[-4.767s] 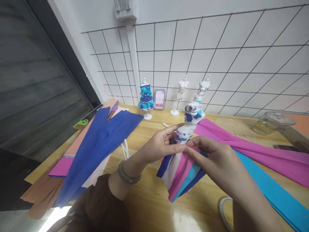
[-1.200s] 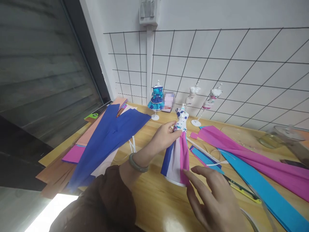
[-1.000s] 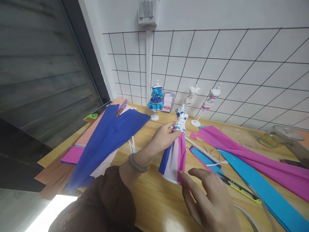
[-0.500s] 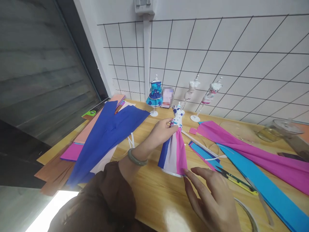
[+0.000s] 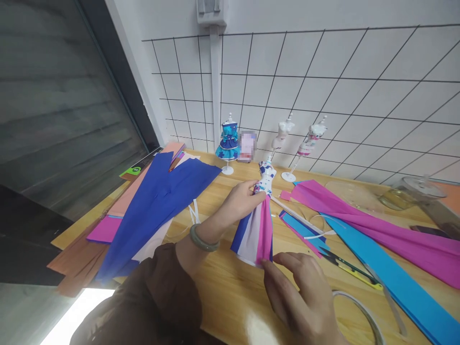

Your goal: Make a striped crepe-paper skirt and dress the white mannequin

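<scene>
A small dress form [image 5: 266, 179] with a white, blue-spotted top stands on the table and leans slightly. From its waist hangs a doll-sized skirt [image 5: 253, 230] in blue, pale lilac and pink panels. My left hand [image 5: 244, 199] is closed around the form's waist, at the skirt's top edge. Down at the lower right of the hem, my right hand [image 5: 302, 292] has its fingertips on the pink panel and seems to pinch the cloth. A strip of blue shows beside those fingertips. Part of the white round base peeks out under the hem.
Behind stand a dress form in a blue ruffled dress [image 5: 228, 141] and two white forms [image 5: 283, 134]. Blue crepe paper [image 5: 158, 206] lies left. To the right are pink [image 5: 341, 211] and light-blue strips [image 5: 388, 282], yellow-handled snips [image 5: 354, 273] and a glass jar [image 5: 402, 194].
My right hand has moved left along with the hem. The skirt has shifted round, and a blue edge now shows at its right side. My left hand keeps its hold.
</scene>
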A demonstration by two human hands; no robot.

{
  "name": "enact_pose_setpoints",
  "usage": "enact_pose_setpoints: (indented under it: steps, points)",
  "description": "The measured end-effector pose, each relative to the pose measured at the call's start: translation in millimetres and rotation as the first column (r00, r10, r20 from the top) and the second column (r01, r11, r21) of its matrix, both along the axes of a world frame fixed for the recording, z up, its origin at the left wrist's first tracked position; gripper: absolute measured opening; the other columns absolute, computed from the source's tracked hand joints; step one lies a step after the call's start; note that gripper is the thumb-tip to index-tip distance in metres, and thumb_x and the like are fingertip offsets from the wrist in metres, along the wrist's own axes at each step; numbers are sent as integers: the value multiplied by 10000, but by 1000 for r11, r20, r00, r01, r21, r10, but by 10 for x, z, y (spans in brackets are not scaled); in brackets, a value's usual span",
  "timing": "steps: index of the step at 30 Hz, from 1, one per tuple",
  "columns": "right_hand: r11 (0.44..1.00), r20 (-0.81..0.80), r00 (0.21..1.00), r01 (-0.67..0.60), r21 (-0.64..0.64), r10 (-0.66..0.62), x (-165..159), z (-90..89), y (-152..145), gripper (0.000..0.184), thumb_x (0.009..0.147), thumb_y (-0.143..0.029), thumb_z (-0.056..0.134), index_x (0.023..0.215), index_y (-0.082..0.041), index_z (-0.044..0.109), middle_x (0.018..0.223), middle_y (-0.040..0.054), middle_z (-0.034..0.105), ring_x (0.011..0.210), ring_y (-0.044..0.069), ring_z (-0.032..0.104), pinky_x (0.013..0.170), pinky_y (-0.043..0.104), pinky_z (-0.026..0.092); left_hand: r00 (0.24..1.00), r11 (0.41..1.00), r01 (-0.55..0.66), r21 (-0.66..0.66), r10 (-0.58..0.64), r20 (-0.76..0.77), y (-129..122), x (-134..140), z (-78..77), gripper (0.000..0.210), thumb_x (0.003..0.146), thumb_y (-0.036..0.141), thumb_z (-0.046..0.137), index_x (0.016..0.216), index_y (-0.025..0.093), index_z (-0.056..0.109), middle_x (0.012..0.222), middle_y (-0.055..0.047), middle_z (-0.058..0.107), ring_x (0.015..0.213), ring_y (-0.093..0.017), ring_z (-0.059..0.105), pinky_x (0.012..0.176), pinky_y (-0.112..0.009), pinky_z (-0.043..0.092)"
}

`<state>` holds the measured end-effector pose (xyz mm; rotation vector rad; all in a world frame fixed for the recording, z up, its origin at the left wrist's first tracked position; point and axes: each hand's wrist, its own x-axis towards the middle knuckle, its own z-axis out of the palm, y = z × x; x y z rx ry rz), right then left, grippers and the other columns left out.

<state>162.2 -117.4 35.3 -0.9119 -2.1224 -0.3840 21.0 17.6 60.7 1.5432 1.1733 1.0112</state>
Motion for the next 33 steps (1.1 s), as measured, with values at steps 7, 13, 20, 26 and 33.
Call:
enact_pose_setpoints:
  steps: [7, 13, 20, 26, 33]
  points:
    - [995, -63, 995, -78, -61, 74, -88, 26, -45, 247, 767, -15, 558, 975, -138, 608, 839, 98, 612, 746, 191, 535, 604, 329, 439, 982, 988, 143, -63, -133, 136, -5, -16, 49, 465, 748, 250, 567, 1191, 110, 561, 841, -40, 657, 686, -121, 545, 599, -209, 391]
    - [953, -355, 931, -177, -246, 81, 43, -25, 58, 287, 798, -57, 513, 1055, -171, 574, 896, 91, 619, 844, 202, 586, 704, 357, 482, 925, 943, 327, -66, -305, 227, -73, -72, 190, 428, 787, 256, 555, 1196, 130, 559, 840, -43, 644, 708, -119, 552, 634, -221, 415]
    - [661, -699, 665, -404, -633, -263, 338, 45, 621, 318, 824, -353, 592, 1108, -218, 545, 1178, 95, 589, 1102, 221, 540, 934, 413, 422, 883, 894, 446, -27, -435, 178, -218, -83, 314, 538, 817, 315, 563, 1324, 184, 442, 972, -66, 630, 821, -144, 570, 697, -241, 441]
    - [515, -680, 660, -481, -709, -319, 357, 204, 736, 295, 728, -411, 691, 881, -172, 608, 727, 11, 608, 704, 147, 576, 684, 291, 475, 879, 892, 452, 24, -450, 155, -243, -67, 276, 570, 822, 313, 563, 1356, 205, 393, 1142, -94, 592, 1015, -187, 547, 848, -292, 440]
    - [393, -670, 586, -542, -742, -455, 294, 227, 612, 299, 662, -459, 720, 665, -175, 627, 588, -15, 602, 513, 109, 520, 496, 238, 429, 904, 903, 427, 51, -428, 16, -232, -30, 238, 547, 845, 318, 520, 1364, 211, 387, 1080, -81, 600, 976, -184, 545, 844, -300, 436]
